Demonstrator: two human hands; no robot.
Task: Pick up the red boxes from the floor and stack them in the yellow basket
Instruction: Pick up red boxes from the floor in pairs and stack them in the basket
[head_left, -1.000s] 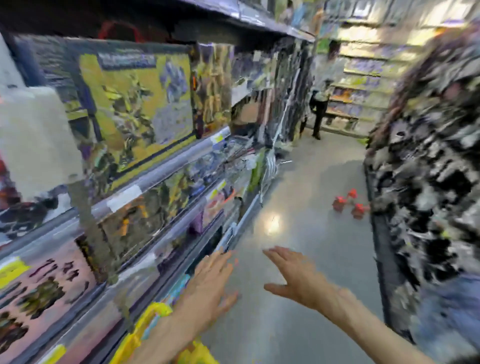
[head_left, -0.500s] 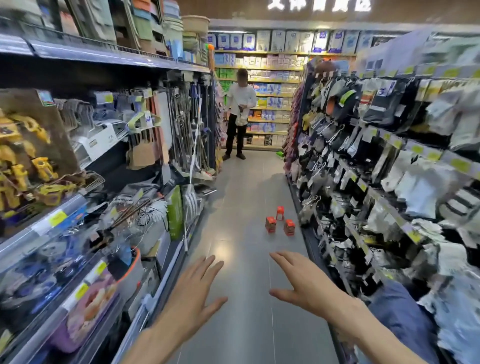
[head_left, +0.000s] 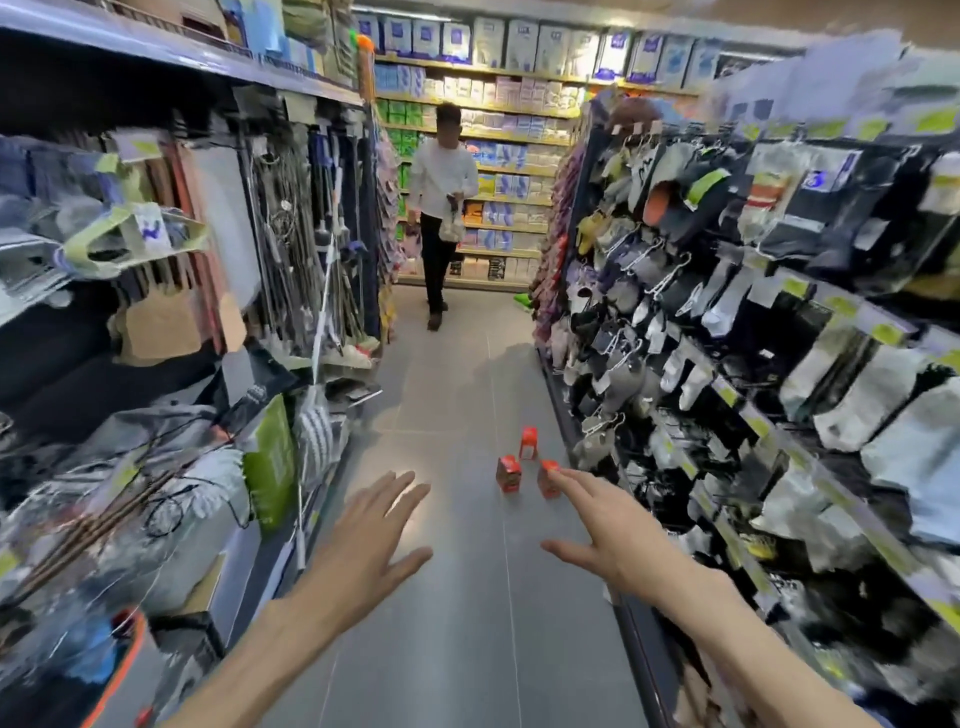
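Note:
Three small red boxes stand upright on the grey floor ahead in a shop aisle: one at the left (head_left: 508, 473), one farther back (head_left: 528, 442), and one at the right (head_left: 547, 480) partly behind my fingertips. My left hand (head_left: 363, 540) is held out in front, fingers spread, holding nothing. My right hand (head_left: 613, 535) is also stretched forward with fingers apart and empty. Both hands are well short of the boxes. The yellow basket is not in view.
Shelves of hanging goods line the aisle, brooms and bags on the left (head_left: 291, 270), socks and packets on the right (head_left: 727, 312). A person in a white shirt (head_left: 441, 208) stands at the far end before a back shelf (head_left: 519, 156).
The view has swung from the left shelf to straight down the aisle. The yellow basket seen at the lower left has left the view. The boxes look nearer; the far person has stepped closer.

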